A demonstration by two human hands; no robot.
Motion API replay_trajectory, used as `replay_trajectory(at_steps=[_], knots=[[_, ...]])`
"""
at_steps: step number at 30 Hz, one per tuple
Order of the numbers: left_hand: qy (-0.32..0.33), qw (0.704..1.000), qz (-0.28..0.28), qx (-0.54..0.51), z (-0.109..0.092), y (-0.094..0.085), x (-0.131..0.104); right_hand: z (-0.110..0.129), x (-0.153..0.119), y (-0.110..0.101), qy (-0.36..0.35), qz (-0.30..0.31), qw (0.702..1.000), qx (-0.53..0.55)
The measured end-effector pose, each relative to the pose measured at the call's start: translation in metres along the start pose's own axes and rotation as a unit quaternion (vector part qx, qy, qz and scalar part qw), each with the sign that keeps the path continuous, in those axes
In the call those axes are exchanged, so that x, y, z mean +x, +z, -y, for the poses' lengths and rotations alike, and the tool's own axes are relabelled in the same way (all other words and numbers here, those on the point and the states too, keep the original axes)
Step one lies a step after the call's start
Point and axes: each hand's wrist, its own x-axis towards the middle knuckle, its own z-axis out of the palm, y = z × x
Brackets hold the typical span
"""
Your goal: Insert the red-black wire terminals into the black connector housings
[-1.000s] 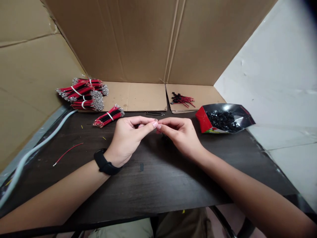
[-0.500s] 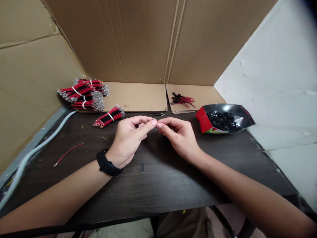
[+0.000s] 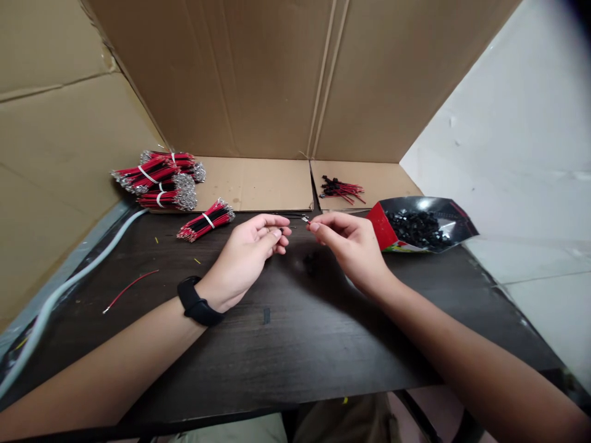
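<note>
My left hand [image 3: 256,243], with a black band on its wrist, is closed in a pinch. A bit of a small black connector [image 3: 282,231] shows between its thumb and fingers, mostly hidden. Across a narrow gap, my right hand [image 3: 353,243] pinches a thin wire [image 3: 305,219] whose silvery metal end points toward the left hand. Most of that wire is covered by the fingers. Behind the fingertips, dark wires [image 3: 290,215] lie on the table. Several small black connectors [image 3: 311,263] sit in the shadow beside the right hand.
Banded bundles of red and black wires [image 3: 159,175] are piled at the back left, with another bundle [image 3: 206,220] nearer. Connectors with wires attached [image 3: 341,189] lie on cardboard. A box [image 3: 382,226] of black connectors stands right. A single red wire [image 3: 130,289] lies left.
My hands, whose fingertips were together, have moved apart. The right hand has shifted right, and the wire's metal end now shows. Black connectors on the table have come into view.
</note>
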Motion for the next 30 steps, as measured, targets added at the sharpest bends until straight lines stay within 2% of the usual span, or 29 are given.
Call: replay_trajectory(at_steps=[9,22,30], knots=[[0.04,0.999,0.016,0.014,-0.0024,-0.0003,-0.001,-0.0012,-0.0014,-0.0006,-0.009,0.029,1.0,-0.006],[0.014,1.0,0.006,-0.014,-0.003,-0.0007,-0.0017,-0.003,-0.0033,-0.0018,-0.026,0.04,0.998,-0.035],[-0.035,0.998,-0.007,-0.05,-0.0036,-0.0031,0.0002,-0.0045,-0.0029,-0.0016,-0.018,0.035,0.998,-0.038]])
